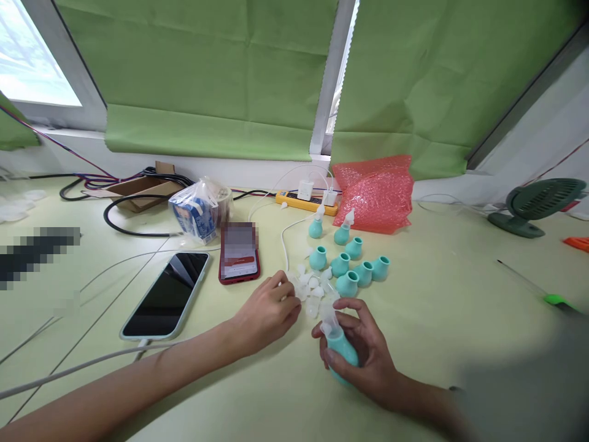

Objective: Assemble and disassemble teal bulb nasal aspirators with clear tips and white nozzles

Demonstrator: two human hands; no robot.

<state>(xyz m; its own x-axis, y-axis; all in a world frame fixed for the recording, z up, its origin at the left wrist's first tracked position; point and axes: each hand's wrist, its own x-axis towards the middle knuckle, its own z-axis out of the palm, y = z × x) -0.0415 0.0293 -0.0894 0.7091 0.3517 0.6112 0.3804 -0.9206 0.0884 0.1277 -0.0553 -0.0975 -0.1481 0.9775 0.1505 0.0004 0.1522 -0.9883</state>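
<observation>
My right hand [363, 356] is wrapped around a teal bulb syringe [343, 350], tilted, with a translucent tip on its top. My left hand [271, 307] is closed in a pinch at the left edge of a pile of translucent plastic tips and small pieces [315, 293]; whatever lies between its fingers is hidden. Behind the pile stand several teal bulbs [346, 283] with open necks. Farther back, a bulb with a clear tip [315, 227] stands upright beside another tipped bulb [342, 233].
A black-screened phone [166, 294] and a red-cased phone [239, 253] lie left. Behind are a bagged blue package [197, 212], a yellow power strip [294, 200] and red bubble wrap [375, 196]. A green fan [536, 205] and screwdriver [554, 299] are right. White cables cross the left side.
</observation>
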